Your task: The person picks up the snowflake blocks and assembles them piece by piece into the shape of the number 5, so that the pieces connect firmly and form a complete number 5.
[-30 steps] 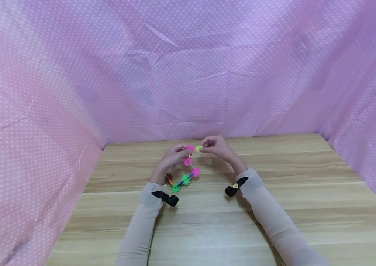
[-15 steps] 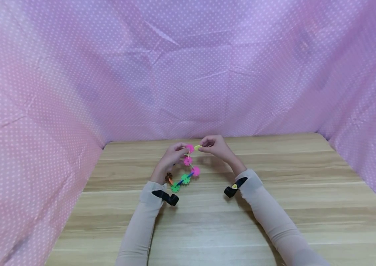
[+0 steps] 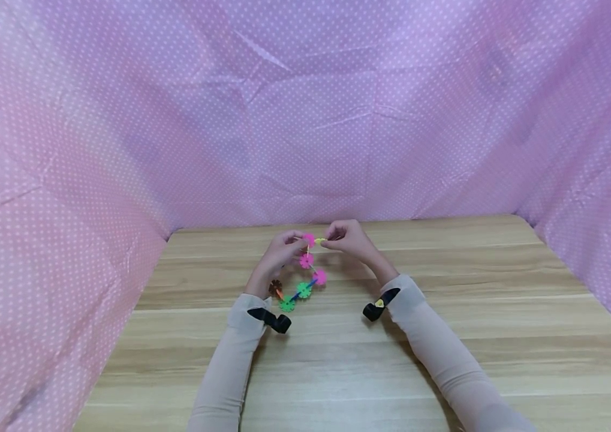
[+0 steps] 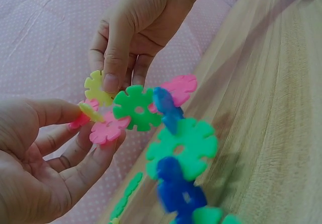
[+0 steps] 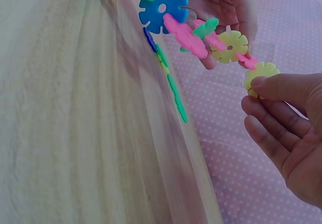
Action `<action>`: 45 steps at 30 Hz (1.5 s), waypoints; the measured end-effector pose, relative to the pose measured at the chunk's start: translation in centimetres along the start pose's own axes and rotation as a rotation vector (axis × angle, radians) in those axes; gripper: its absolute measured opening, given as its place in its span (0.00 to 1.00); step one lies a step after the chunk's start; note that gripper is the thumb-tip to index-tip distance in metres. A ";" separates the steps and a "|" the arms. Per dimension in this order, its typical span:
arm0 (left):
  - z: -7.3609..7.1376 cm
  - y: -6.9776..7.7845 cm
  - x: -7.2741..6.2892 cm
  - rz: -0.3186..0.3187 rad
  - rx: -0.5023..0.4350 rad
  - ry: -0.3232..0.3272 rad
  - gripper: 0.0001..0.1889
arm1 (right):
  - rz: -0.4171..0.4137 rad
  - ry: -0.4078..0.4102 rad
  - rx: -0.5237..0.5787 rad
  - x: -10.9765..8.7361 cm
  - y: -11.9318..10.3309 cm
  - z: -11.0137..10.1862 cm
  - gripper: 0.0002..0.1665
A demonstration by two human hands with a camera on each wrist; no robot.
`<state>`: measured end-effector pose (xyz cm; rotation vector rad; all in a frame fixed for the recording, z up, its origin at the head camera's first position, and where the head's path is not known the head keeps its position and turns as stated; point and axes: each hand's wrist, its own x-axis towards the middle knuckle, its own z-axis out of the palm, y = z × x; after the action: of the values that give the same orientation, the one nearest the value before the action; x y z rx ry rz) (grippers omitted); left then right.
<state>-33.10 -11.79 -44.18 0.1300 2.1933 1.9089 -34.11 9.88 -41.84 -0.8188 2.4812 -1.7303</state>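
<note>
A chain of notched, flower-shaped plastic discs hangs from my left hand (image 3: 279,257), whose thumb and fingers pinch it near its pink end disc (image 5: 246,61). A yellow disc (image 5: 228,47) comes after that one, then pink, blue and green discs (image 4: 182,148), and a brown disc (image 3: 275,287) appears near the left wrist. My right hand (image 3: 349,237) pinches a separate-coloured yellow disc (image 4: 95,87) by its edge between thumb and fingers. This disc meets the pink end disc edge to edge; how deep their slots sit together cannot be seen.
Beyond the chain, a thin row of green, yellow and dark blue discs (image 5: 176,98) lies near the table's far edge; whether it joins the chain is unclear. The wooden table (image 3: 391,360) ends at a pink dotted cloth (image 3: 305,150).
The yellow disc in my right hand has turned from face-on to nearly edge-on and moved slightly left, up to the pink end disc. The left hand has barely moved.
</note>
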 end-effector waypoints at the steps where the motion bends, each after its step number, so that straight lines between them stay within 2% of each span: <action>1: 0.0 0.0 0.0 0.005 -0.012 0.002 0.15 | 0.001 0.001 0.005 0.1 0.3 0.0 0.08; 7: 0.1 0.0 0.2 0.028 -0.065 0.026 0.13 | -0.011 0.025 0.020 0.9 2.9 0.5 0.07; 12: 0.1 0.2 0.2 0.022 -0.025 0.055 0.13 | -0.040 0.034 0.011 1.0 3.4 0.5 0.06; 15: 0.1 0.2 0.3 0.022 -0.008 0.061 0.12 | -0.056 0.033 0.019 1.0 3.4 0.5 0.05; 23: -0.2 0.4 0.2 0.054 -0.010 0.027 0.14 | -0.047 0.033 0.036 1.0 3.3 0.5 0.05; 35: -0.4 0.2 0.2 0.040 -0.005 0.016 0.14 | -0.041 0.036 0.016 0.8 3.0 0.2 0.04; 45: -0.1 0.3 0.0 0.012 0.060 -0.011 0.14 | -0.025 0.014 0.016 0.7 2.2 0.1 0.05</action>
<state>-33.11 -11.87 -43.88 0.1638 2.2482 1.8441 -35.61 10.08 -43.61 -0.8437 2.4731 -1.7669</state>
